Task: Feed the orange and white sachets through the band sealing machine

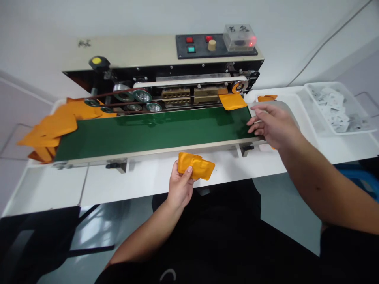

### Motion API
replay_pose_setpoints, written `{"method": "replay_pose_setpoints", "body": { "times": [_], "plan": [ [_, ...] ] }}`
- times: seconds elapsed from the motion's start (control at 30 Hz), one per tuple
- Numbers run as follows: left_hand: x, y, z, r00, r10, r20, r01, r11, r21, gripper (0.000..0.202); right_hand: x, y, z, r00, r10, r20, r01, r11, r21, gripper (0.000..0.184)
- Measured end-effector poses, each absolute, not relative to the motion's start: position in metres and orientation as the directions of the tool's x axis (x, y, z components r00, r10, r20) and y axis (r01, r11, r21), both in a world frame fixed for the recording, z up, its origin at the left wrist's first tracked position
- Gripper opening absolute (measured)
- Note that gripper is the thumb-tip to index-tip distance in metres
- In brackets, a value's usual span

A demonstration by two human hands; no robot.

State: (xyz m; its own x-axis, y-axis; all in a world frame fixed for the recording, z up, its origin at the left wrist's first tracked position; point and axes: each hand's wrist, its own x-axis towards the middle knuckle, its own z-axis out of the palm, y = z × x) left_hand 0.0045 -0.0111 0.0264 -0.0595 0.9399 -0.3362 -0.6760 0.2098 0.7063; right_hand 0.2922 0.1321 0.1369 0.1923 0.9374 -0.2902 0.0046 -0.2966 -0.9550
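My left hand (180, 188) grips a flat orange foil pouch (197, 165) just above the white table, in front of the conveyor. My right hand (275, 126) hovers with its fingers apart over the right end of the green conveyor belt (154, 134). A sliver of orange shows beneath that palm, but I cannot tell what it is. Another orange pouch (232, 101) stands at the belt's far edge, its top between the white bands of the band sealer (177, 92). Several sealed orange pouches (50, 128) are heaped off the belt's left end.
A plastic tray (337, 108) of small white packets sits at the right on the white table (59, 185). Two orange pouches (267, 98) lie behind my right hand. The sealer's control panel (216, 45) has buttons and a clear box with a red light.
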Motion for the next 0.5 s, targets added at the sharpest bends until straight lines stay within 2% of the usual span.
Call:
{"method": "replay_pose_setpoints", "body": {
  "times": [0.07,0.17,0.3,0.5],
  "plan": [
    [0.005,-0.012,0.026,-0.064,0.938,-0.341,-0.671,0.212,0.71,0.05,0.286,0.104,0.128,0.188,0.953,-0.237,-0.006,-0.24,-0.971,0.02],
    [0.008,-0.014,0.027,-0.063,0.938,-0.341,-0.664,0.215,0.716,0.05,0.273,0.057,0.107,0.085,0.981,-0.172,0.0,-0.172,-0.985,0.029],
    [0.017,-0.016,0.033,-0.052,0.942,-0.331,-0.659,0.217,0.72,0.052,0.246,0.003,0.077,-0.126,0.97,-0.207,0.054,-0.201,-0.978,0.035],
    [0.036,-0.019,0.041,-0.059,0.953,-0.297,-0.658,0.186,0.73,0.053,0.21,-0.033,0.048,-0.197,0.955,-0.22,0.031,-0.218,-0.975,0.034]
  ]
}}
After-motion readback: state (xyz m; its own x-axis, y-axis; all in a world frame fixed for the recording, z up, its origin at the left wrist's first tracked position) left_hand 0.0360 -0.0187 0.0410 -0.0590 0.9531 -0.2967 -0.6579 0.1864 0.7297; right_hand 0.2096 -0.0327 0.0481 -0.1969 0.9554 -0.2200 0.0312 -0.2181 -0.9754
